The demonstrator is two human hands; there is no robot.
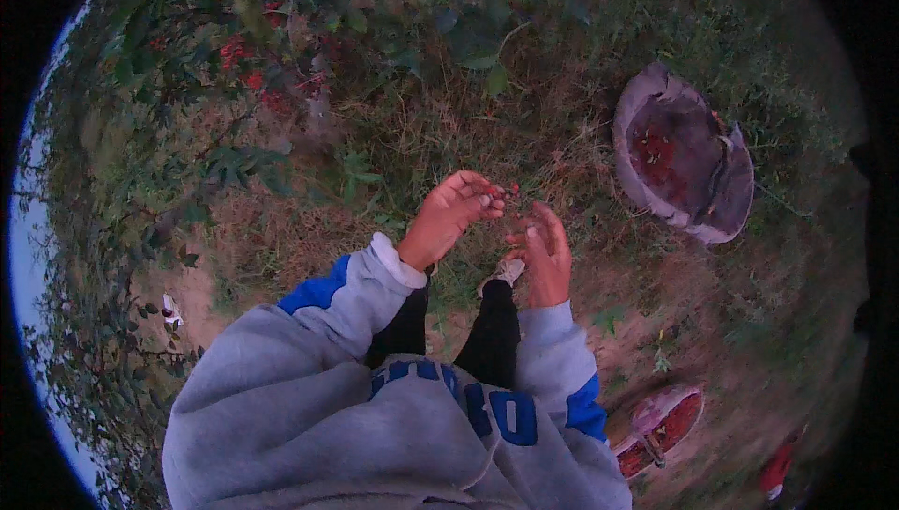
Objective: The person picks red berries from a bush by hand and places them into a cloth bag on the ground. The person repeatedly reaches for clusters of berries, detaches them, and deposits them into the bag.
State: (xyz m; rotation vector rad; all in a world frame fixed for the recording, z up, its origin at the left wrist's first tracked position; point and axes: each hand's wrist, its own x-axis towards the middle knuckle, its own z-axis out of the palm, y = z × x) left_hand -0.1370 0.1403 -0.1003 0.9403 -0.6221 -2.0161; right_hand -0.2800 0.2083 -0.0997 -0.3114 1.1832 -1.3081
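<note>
A small cluster of red berries [494, 192] is pinched between the thumb and fingers of my left hand [449, 217], held in front of my body. Close by on the right is my right hand [547, 257], its fingers bent but apart, with nothing that I can make out in them. A narrow gap separates the two hands, and a few berries and thin stem bits show near the left fingertips.
A cloth-lined basket [632, 180] with red berries inside stands at right. Another berry-filled basket [695, 421] is at lower right. Leafy branches with red berry clusters [234, 51] hang at upper left. My shoe [507, 272] rests on grassy ground.
</note>
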